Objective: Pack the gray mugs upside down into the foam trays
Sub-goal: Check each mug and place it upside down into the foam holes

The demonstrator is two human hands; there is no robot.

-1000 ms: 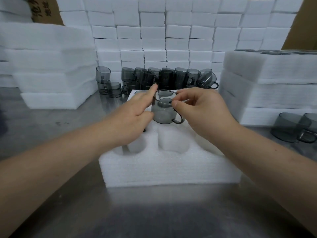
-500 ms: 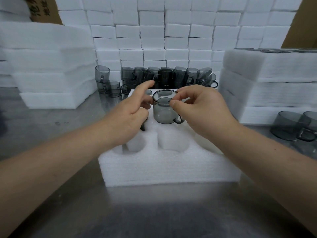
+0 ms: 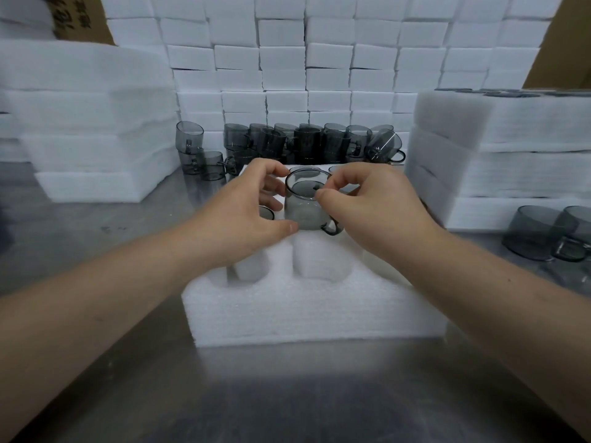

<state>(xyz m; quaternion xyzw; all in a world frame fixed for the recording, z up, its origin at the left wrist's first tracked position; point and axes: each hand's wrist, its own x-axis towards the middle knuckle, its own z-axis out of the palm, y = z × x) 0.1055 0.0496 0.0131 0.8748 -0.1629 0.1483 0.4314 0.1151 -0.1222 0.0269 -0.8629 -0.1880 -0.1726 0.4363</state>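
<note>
- Two hands in frame, both on one gray mug [image 3: 303, 206], held over the middle of the foam tray [image 3: 313, 311], frame centre.
- Left hand [image 3: 246, 215]: fingers curled, forefinger on the mug's top edge, thumb against its lower near side.
- Right hand [image 3: 367, 212]: thumb and forefinger pinch the top edge. The mug's handle sticks out at lower right, under this hand.
- Cannot tell whether rim or base is uppermost.
- Tray sits on the steel tabletop [image 3: 287, 394]. Two open pockets show in its near row; a third is partly hidden by the right forearm.
- One seated mug [image 3: 267, 213] shows in a pocket just left of the held one, and part of another [image 3: 335, 169] just behind it.
- Loose mugs [image 3: 307, 142] crowd the far side of the tray, overlapping; at least ten, exact count unclear.
- Two more mugs [image 3: 543, 233] at the right edge.
- Foam stacks: one left [image 3: 96, 139], one right [image 3: 511, 148].
- Wall of small foam blocks [image 3: 319, 59] across the top.
</note>
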